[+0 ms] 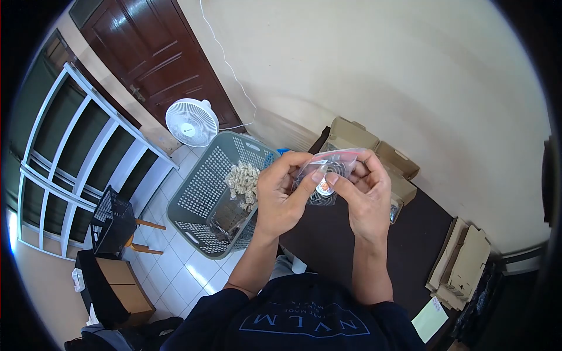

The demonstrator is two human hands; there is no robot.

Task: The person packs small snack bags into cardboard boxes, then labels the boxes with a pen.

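A small clear zip bag [335, 158] with a pinkish-red strip along its top is held up in front of me, over the dark table. Inside it are dark, coiled items that I cannot make out exactly. My left hand [285, 196] grips the bag's left side, thumb pressed on its front. From the other side my right hand [366, 196] pinches it, with the thumb tip close to the left one. Between and just below the thumbs shows a round white sticker [323, 187] with an orange-red print.
Left of the table is a grey-green perforated basket [193, 202] with many small beige packets [242, 178] and clear bags. Open cardboard boxes [351, 133] stand at the dark table's [410, 240] back. Flattened cardboard [468, 263] and a pale paper [430, 320] lie right. A white fan [192, 123] stands behind.
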